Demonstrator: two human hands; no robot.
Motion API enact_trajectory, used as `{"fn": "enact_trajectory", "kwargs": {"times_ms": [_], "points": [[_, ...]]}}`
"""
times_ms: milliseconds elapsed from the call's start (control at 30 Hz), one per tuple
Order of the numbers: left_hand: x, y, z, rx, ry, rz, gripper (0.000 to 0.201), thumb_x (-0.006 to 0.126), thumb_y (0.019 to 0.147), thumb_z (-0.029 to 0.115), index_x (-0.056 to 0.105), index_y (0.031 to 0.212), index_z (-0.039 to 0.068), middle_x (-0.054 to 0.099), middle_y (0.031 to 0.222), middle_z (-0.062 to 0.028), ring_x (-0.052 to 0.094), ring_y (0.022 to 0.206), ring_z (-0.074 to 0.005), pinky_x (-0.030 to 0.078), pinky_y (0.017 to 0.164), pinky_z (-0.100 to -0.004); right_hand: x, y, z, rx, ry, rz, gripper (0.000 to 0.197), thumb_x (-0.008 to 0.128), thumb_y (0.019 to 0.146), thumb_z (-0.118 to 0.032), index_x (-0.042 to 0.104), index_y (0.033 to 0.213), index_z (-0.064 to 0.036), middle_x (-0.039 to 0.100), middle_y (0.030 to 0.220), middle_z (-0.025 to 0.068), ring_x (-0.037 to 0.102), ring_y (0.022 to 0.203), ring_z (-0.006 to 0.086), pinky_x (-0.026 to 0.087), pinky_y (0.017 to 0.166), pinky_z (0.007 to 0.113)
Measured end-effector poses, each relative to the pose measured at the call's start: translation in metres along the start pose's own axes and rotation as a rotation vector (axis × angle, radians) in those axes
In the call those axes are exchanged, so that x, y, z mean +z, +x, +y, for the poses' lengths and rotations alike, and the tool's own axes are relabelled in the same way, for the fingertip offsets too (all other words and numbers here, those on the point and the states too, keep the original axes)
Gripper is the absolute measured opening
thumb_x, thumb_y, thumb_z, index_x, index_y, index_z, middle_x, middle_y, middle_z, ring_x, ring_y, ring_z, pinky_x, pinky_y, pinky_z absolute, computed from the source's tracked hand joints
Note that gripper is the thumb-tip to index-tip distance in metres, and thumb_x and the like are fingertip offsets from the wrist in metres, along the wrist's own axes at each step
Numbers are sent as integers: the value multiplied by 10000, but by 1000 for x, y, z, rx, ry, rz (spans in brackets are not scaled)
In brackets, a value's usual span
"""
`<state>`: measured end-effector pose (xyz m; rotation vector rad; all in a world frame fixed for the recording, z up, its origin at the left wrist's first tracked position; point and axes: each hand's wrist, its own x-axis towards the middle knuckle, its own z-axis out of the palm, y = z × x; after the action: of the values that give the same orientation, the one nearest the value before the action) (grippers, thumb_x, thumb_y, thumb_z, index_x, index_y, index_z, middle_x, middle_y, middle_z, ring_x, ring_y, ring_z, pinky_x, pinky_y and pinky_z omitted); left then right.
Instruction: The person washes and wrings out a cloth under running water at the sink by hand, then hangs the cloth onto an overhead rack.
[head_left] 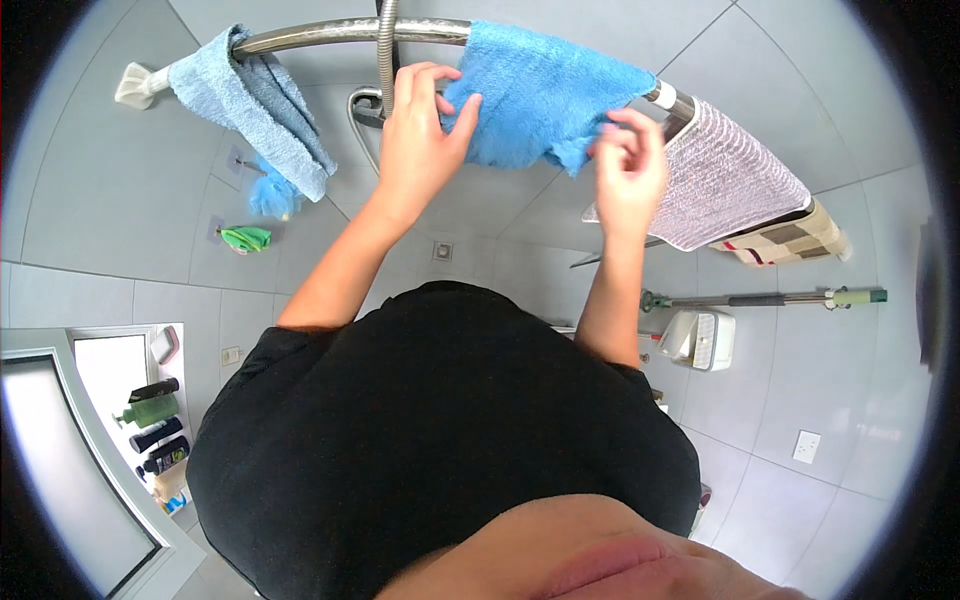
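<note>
Bathroom rail (330, 33), hands (420, 140) on blue towel (545, 95)

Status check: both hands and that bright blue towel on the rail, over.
Left hand gripping bright blue towel edge. Right hand pinching its lower corner. Towel draped over rail. Shower hose beside left hand.

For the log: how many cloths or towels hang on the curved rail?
4. A light blue towel at the rail's left end; a bright blue towel in the middle, touched by both hands; a grey-white ribbed cloth to its right; a beige patterned one partly hidden beneath it.
</note>
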<state>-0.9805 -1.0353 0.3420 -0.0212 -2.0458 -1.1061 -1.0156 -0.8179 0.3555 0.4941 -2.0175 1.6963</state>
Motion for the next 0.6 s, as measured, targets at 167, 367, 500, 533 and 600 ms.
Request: {"fn": "enact_trajectory", "kwargs": {"times_ms": [167,367,500,533,600], "points": [[14,5,-10,-32,-18,-37,259,727,827,174,597,997,27,580,841,-52,575,783,-147,485,674,-278,5,0,16,111,-317,-220,487,736,816,-260,523,1192,-35,664,901,56,575,651,129,480,623,293],[-1,8,-18,-172,-343,-240,115,642,914,132,583,894,35,511,746,60,432,667,-16,352,609,-174,0,3,41,87,-258,-235,471,744,807,-253,541,1146,3,667,909,58,604,744,152,481,670,295],[-12,8,-6,-140,-409,-141,147,668,900,145,579,901,28,413,629,106,339,596,21,273,511,-170,-17,6,47,182,71,-535,241,656,885,-117,578,1062,27,668,919,49,588,790,100,466,681,257],[-17,11,-1,-103,-364,-83,155,678,894,146,583,901,24,414,633,105,333,589,22,264,498,-173,-21,7,43,321,325,-519,172,624,907,-73,587,1040,30,668,912,44,578,793,73,459,678,237],[-22,26,16,-30,-279,6,122,699,870,127,625,889,32,554,674,65,433,597,-1,349,512,-168,-28,12,36,310,331,-453,143,615,905,-12,600,1044,17,667,874,31,553,749,24,437,641,181]]}}
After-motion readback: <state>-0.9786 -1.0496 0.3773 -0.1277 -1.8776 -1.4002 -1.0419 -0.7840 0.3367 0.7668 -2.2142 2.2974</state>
